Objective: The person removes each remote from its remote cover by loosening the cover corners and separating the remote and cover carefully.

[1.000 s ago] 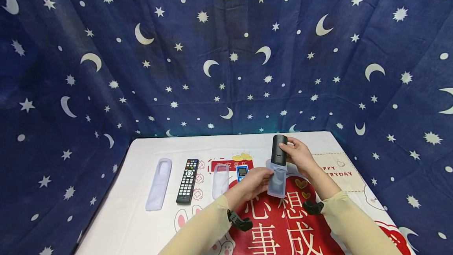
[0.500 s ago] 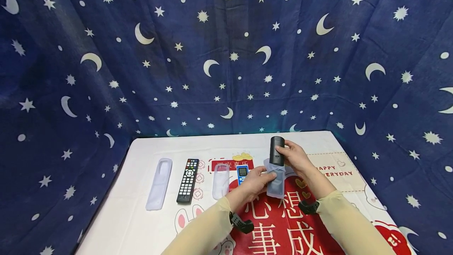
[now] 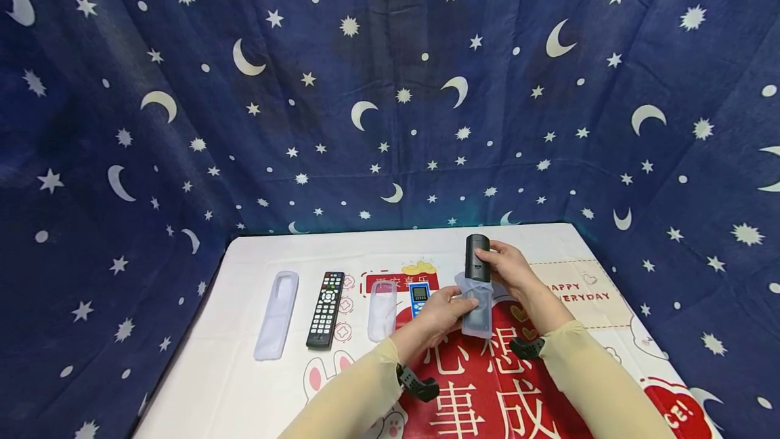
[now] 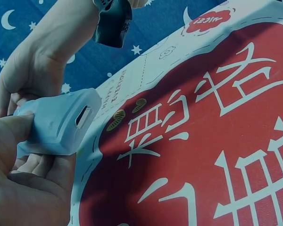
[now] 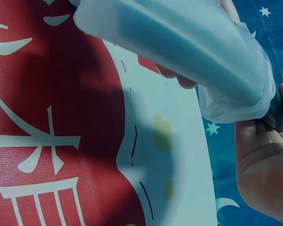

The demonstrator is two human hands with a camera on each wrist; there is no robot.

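Observation:
A black remote control point(image 3: 474, 249) stands roughly upright over the table, its lower part inside a translucent silicone sleeve point(image 3: 478, 320). My left hand point(image 3: 439, 314) grips the sleeve, thumb across its near face and fingers behind. With the thumb on its near face, my right hand point(image 3: 512, 269) holds the bare upper end of the remote. The left wrist view shows the sleeve's closed end point(image 4: 66, 122) with a slot-like opening. In the right wrist view the sleeve's mouth point(image 5: 254, 103) is bunched around the remote, close to the right fingers.
Left of the hands lie a small blue-and-white remote point(image 3: 419, 293), a short clear sleeve point(image 3: 382, 314), a long black remote with white buttons point(image 3: 326, 310) and a long clear sleeve point(image 3: 277, 317). A printed cloth point(image 3: 244, 398) covers the table; a dark blue starry curtain point(image 3: 341, 154) surrounds it.
The remote and sleeve have shifted slightly left with both hands. My left thumb has come further across the sleeve's face. Slightly less of the black remote shows above the sleeve.

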